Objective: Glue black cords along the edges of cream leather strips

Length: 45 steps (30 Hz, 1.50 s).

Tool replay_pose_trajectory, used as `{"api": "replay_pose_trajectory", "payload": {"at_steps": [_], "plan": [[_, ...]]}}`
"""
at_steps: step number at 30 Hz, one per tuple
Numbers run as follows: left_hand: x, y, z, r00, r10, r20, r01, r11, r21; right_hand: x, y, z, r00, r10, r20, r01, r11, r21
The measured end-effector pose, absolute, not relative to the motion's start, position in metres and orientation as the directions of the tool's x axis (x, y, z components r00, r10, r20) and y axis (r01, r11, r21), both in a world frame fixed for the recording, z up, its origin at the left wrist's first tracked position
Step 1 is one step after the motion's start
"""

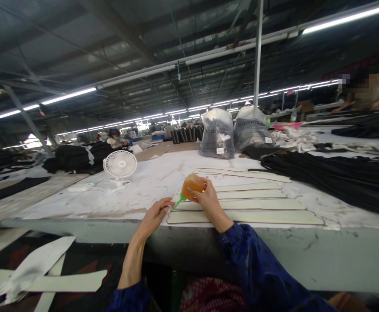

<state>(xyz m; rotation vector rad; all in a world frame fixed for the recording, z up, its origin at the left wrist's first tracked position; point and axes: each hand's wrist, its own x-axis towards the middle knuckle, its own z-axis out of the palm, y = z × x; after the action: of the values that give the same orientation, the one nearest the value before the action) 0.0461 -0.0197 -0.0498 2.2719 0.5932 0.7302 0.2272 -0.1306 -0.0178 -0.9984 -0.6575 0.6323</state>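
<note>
My right hand [206,199] grips a rounded squeeze bottle [191,186] of amber liquid, tilted with its green nozzle [179,201] pointing down and left. The nozzle tip is close to the left end of a pale, dark-edged strip [254,203]. Several such strips lie side by side on the white-covered table, the nearest strip [247,217] along its front edge. My left hand [155,216] rests by the strips' left ends, its fingers stretched towards the nozzle tip and holding nothing visible. Whether its fingertips touch a strip, I cannot tell.
A small white fan [120,165] stands on the table [157,167] to the left. Two filled plastic bags [218,134] sit at the back. Black strips [335,177] are piled on the right. Pale pieces [66,282] lie lower left. A co-worker [373,93] is at far right.
</note>
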Motion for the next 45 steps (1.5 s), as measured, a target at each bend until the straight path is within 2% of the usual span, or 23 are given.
{"api": "replay_pose_trajectory", "payload": {"at_steps": [18, 26, 31, 35, 45], "plan": [[0.046, -0.012, -0.056, 0.731, 0.578, 0.362, 0.225, -0.705, 0.672, 0.266, -0.162, -0.018, 0.69, 0.672, 0.269, 0.029, 0.346, -0.938], [0.046, -0.014, -0.053, 0.727, 0.587, 0.356, 0.243, -0.705, 0.667, 0.283, -0.18, -0.016, 0.706, 0.655, 0.269, 0.033, 0.349, -0.936], [0.046, -0.013, -0.053, 0.732, 0.591, 0.339, 0.261, -0.702, 0.662, 0.268, -0.172, -0.013, 0.721, 0.653, 0.233, -0.089, 0.421, -0.903], [0.046, -0.011, -0.054, 0.728, 0.597, 0.337, 0.273, -0.703, 0.657, 0.253, -0.161, -0.014, 0.69, 0.693, 0.21, -0.125, 0.4, -0.908], [0.047, -0.015, -0.051, 0.714, 0.596, 0.367, 0.283, -0.725, 0.628, 0.282, -0.19, -0.011, 0.698, 0.677, 0.234, -0.027, 0.351, -0.936]]}}
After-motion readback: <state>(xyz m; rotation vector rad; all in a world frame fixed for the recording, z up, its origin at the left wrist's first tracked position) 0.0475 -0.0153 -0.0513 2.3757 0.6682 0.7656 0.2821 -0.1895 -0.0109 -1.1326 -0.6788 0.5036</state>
